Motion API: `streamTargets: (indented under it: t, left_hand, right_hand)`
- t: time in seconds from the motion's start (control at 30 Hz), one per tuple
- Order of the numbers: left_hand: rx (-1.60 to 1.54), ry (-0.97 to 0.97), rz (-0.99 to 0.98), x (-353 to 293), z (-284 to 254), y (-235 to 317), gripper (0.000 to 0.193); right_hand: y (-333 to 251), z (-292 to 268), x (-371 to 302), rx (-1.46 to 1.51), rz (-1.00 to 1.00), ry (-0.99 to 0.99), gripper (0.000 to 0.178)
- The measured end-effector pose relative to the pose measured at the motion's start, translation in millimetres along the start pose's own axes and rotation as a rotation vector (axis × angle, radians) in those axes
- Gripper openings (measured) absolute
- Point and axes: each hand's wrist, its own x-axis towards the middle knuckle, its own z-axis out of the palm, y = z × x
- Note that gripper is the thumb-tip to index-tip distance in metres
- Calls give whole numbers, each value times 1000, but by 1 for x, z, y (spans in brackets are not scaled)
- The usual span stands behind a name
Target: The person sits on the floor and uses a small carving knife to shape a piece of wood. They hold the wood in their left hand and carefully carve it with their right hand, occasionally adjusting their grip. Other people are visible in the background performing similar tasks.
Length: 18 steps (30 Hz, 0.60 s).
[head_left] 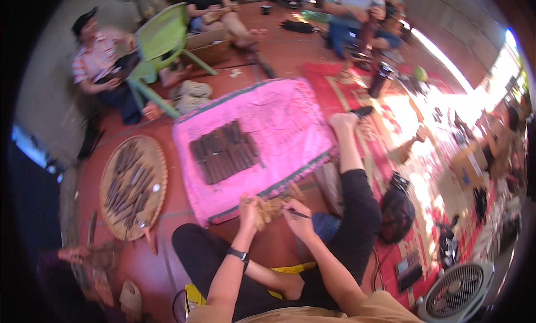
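In front of my crossed legs, my left hand (250, 212) is closed around one end of a tan, knobbly piece (271, 210) that looks like carved wood. Against its other end is my right hand (299, 218), closed on a slim dark pen-like tool (298, 213) that points outward to the right. The tool's working tip is too blurred to make out. Just beyond both hands lies a pink cloth (290, 119). On it, dark brown stick-like pieces (226, 165) are lined up in rows.
To the left, a round woven tray (163, 172) holds several dark sticks. A green plastic chair (163, 35) stands beyond the cloth. Several people sit around the floor. At my right are a black mesh bag (397, 214), a patterned red mat (365, 150) and a grey fan (458, 294).
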Motion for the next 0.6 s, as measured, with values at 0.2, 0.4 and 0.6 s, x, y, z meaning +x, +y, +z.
streamTargets:
  t: [0.2, 0.4, 0.6]
  left_hand:
    - [-14, 28, 8, 10, -15, -17, 49]
    - [-28, 26, 1, 7, -9, -13, 48]
    - [-35, 36, 28, 4, -2, -10, 46]
  right_hand:
    - [-34, 0, -2, -166, 20, -108, 10]
    - [-25, 0, 1, -136, -9, -66, 11]
    - [-9, -3, 1, -93, 9, -53, 11]
